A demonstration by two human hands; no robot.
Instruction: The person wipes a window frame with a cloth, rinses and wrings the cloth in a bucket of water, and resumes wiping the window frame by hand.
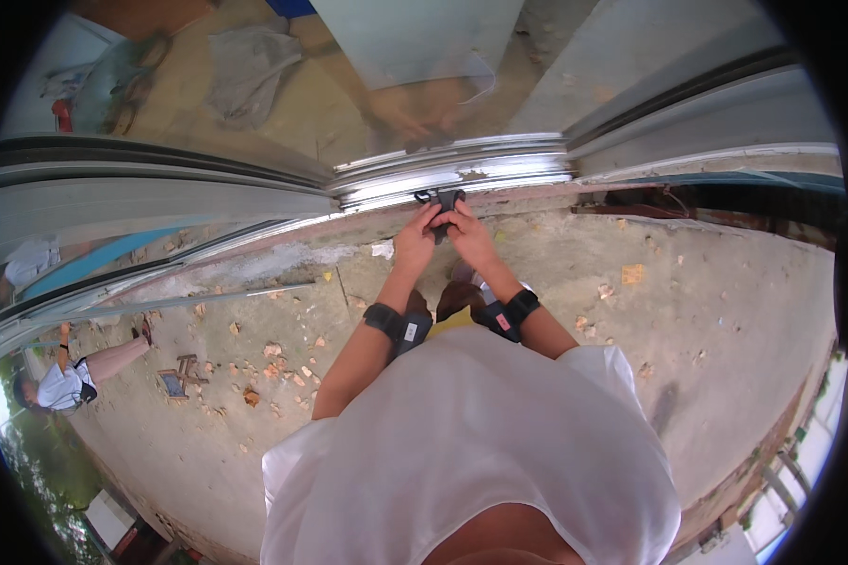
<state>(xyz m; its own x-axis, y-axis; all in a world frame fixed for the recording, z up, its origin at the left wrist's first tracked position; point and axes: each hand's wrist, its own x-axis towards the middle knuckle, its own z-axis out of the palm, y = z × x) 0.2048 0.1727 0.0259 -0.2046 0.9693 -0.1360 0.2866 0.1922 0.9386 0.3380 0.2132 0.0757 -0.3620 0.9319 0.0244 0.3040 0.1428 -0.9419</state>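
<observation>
Both hands meet in front of the body, at the outer edge of a metal window or door track (495,166). My left hand (415,244) and my right hand (472,236) hold a small black object (444,205) between the fingers; its exact kind cannot be told. A black strap loop sticks out at its left end. Black bands circle both wrists, and a dark device with a label hangs beside each forearm. Below the hands, shoes show on the concrete ground.
Glass panels in grey metal frames (254,198) flank the track. Behind the glass lies a grey cloth (251,70). Leaves and debris dot the concrete ground (714,296). A small folding stool (180,378) stands at left, near another person (67,381) in a white shirt.
</observation>
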